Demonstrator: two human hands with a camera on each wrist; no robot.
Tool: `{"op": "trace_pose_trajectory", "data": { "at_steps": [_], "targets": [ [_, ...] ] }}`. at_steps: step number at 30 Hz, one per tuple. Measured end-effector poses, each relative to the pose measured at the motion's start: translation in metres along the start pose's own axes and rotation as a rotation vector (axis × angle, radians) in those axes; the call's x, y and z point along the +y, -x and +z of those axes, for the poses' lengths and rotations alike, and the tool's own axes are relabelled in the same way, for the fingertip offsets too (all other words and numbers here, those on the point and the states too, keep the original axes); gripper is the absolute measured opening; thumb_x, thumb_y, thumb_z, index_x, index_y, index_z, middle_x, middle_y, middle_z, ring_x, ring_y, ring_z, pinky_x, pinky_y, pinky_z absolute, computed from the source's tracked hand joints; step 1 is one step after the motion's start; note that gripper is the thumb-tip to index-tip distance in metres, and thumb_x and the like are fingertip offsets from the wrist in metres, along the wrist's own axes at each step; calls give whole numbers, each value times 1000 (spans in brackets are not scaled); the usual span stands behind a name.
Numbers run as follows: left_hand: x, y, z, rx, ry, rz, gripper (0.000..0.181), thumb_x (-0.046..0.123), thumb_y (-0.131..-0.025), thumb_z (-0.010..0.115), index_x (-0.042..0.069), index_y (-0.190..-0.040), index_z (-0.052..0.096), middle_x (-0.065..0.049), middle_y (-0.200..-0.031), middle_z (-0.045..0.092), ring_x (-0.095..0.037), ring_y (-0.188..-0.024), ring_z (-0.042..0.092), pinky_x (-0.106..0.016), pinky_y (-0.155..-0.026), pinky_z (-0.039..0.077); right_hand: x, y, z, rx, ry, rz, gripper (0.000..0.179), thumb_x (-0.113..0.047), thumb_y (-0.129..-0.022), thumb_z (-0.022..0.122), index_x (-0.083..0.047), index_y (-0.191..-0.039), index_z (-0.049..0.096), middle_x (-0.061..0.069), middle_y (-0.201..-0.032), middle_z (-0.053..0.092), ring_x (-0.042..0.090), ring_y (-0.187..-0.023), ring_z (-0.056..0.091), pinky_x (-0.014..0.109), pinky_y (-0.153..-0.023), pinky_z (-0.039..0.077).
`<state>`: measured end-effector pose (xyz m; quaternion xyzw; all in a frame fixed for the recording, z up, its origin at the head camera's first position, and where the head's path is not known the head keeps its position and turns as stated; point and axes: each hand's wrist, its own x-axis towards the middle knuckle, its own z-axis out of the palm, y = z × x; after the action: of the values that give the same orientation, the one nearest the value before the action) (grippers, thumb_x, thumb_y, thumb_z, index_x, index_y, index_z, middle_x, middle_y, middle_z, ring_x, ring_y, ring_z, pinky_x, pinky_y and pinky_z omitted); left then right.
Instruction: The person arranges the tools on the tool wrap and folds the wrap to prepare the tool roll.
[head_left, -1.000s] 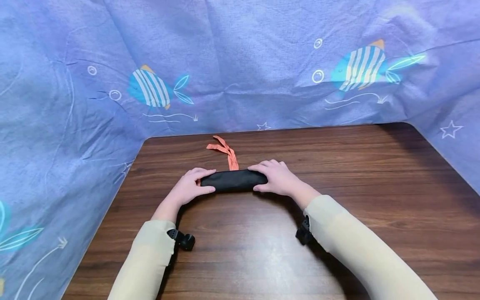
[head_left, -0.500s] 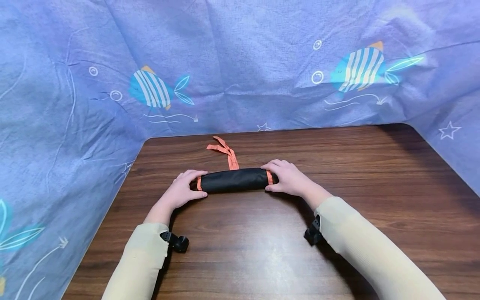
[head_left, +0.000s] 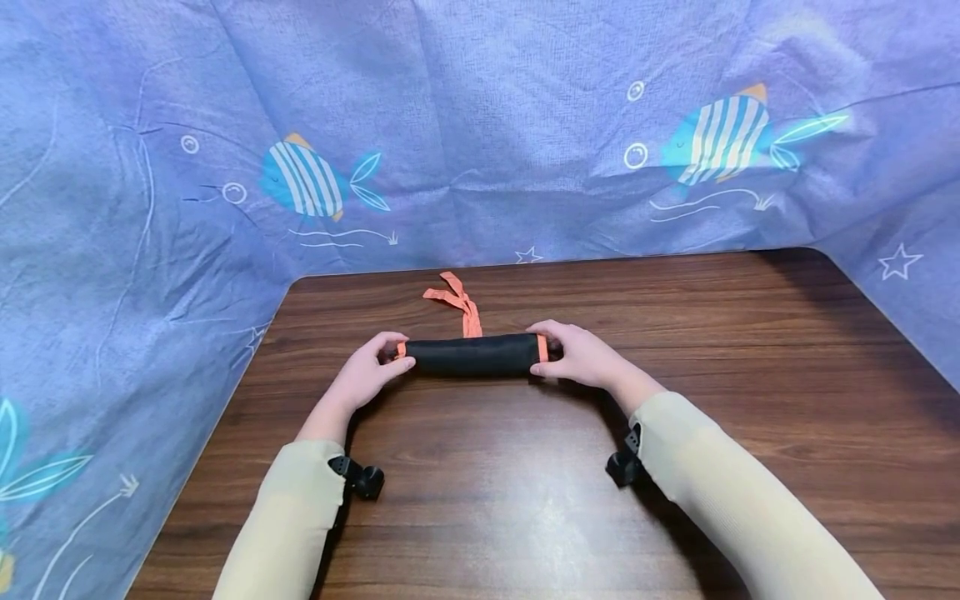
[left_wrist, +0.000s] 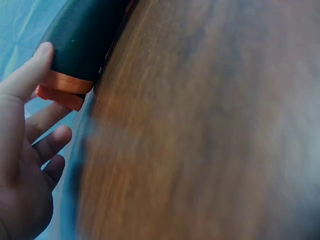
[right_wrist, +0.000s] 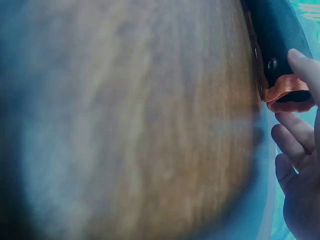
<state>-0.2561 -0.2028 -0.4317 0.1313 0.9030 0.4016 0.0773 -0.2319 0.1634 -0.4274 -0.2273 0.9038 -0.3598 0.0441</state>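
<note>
A rolled-up black cloth pouch (head_left: 472, 355) with orange edging lies crosswise on the brown wood-grain table (head_left: 465, 467). From its far side two orange tie straps (head_left: 467, 307) stretch away over the tabletop. My left hand (head_left: 363, 372) pinches the left end, thumb on the near side and index finger on the far side. At the opposite end, my right hand (head_left: 582, 358) holds the roll the same way beside the orange trim (right_wrist: 290, 87). In the left wrist view the thumb presses by the orange edging (left_wrist: 67, 82), while the other fingers curl loosely below.
A blue curtain (head_left: 510, 125) printed with fish hangs right behind the table and down its left side. Black wrist cameras (head_left: 367, 482) are strapped at both sleeves.
Both hands have slid outward from the roll's body to its ends, baring the orange trim. Lately the left hand moved slightly away from me, and the straps shifted a little right.
</note>
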Motion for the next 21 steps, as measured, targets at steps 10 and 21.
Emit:
{"op": "trace_pose_trajectory", "data": {
  "at_steps": [10,21],
  "targets": [
    [6,-14,9,99,-18,-13,48,45,-93,53,11,-127,52,-13,-112,59,-27,-104,53,-44,-89,39,7,-9,3,70,-143,121,62,-30,-84,70,-14,-138,44,10,-119,60,21,-102,59,42,-90,41],
    [7,-18,10,47,-59,32,67,29,-83,72,16,-141,40,-12,-131,51,-30,-116,50,-50,-98,34,6,-16,4,73,-85,144,65,-23,-83,70,-10,-140,41,13,-116,60,23,-102,59,42,-88,42]
  ]
}}
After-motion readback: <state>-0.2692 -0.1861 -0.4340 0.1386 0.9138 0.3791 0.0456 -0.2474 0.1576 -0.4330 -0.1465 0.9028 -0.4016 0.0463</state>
